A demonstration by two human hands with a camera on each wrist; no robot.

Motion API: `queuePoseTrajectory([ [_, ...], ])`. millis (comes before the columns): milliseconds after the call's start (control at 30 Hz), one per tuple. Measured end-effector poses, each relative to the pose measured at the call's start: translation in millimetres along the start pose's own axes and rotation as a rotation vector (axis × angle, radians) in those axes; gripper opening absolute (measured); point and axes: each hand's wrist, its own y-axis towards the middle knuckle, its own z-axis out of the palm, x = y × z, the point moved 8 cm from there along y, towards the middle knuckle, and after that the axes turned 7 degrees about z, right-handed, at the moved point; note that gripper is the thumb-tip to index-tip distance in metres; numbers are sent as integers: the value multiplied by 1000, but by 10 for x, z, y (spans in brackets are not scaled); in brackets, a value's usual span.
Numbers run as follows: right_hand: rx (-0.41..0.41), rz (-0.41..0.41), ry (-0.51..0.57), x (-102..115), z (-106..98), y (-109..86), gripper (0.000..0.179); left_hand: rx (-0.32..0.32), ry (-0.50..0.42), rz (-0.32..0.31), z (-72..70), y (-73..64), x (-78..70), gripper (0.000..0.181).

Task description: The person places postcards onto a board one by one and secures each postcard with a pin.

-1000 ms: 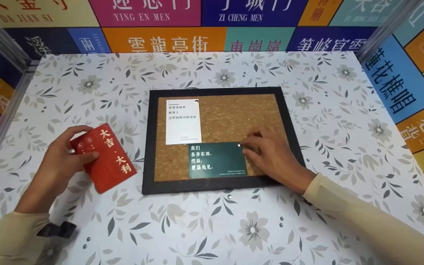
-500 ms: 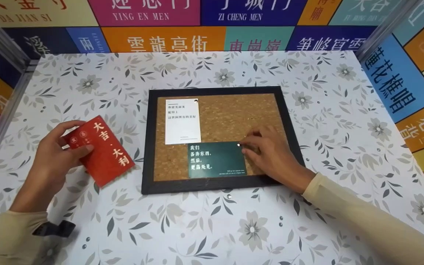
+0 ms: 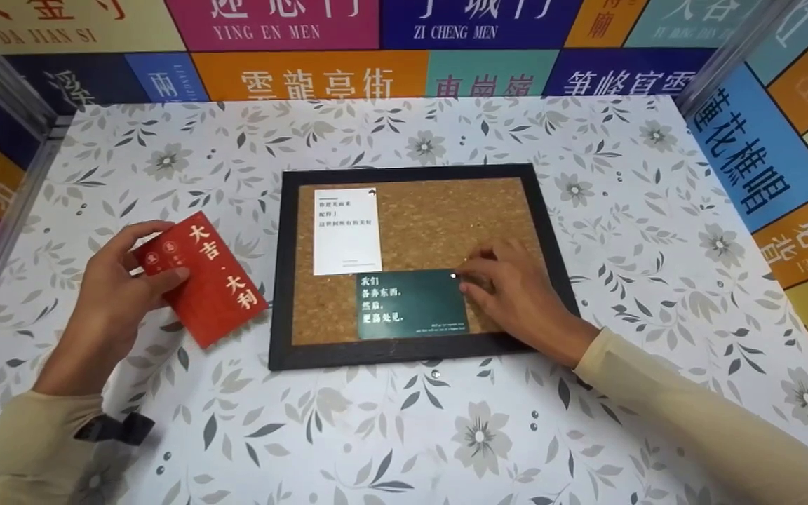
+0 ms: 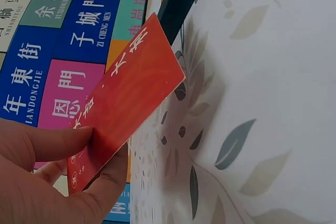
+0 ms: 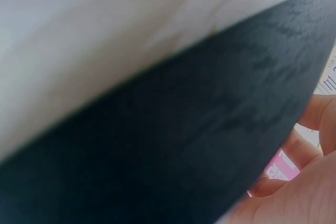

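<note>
My left hand (image 3: 113,294) holds a red card (image 3: 204,284) with white characters between thumb and fingers, up over the table left of the corkboard. The left wrist view shows the thumb (image 4: 58,142) on the card's printed face and fingers behind it. My right hand (image 3: 509,294) reaches over the board's right side, its thumb and index finger pinching a small shiny push pin (image 3: 454,275) at the top right corner of a green card (image 3: 411,308). That card lies on the cork (image 3: 453,224). In the right wrist view the black frame (image 5: 173,119) hides most of this hand.
A white card (image 3: 346,238) with a dark pin (image 3: 372,191) in its corner is on the cork's upper left. The black frame (image 3: 281,280) borders the board. Another small shiny piece (image 3: 436,374) lies on the floral tablecloth (image 3: 306,449). Patterned panels (image 3: 320,77) stand behind.
My left hand has shifted slightly with the red card, first leftward and up, then back to the right. The right hand stays at the green card's corner.
</note>
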Motion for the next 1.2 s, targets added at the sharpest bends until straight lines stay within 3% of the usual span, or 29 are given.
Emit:
queuePoseTrajectory([
  [300,9,15,-3,-12,-8,9,22,17,-34,27,175,80,-125,62],
  [667,-5,12,9,-17,8,12,22,51,-10,55,398,140,-279,66],
  [867,-2,19,9,-28,38,-5,22,73,-19,40,510,150,-328,66],
  [1033,12,28,5,-25,46,-16,22,102,-43,31,643,168,-378,67],
  [1200,15,26,-2,-15,22,5,23,130,-69,64,826,231,-491,67],
])
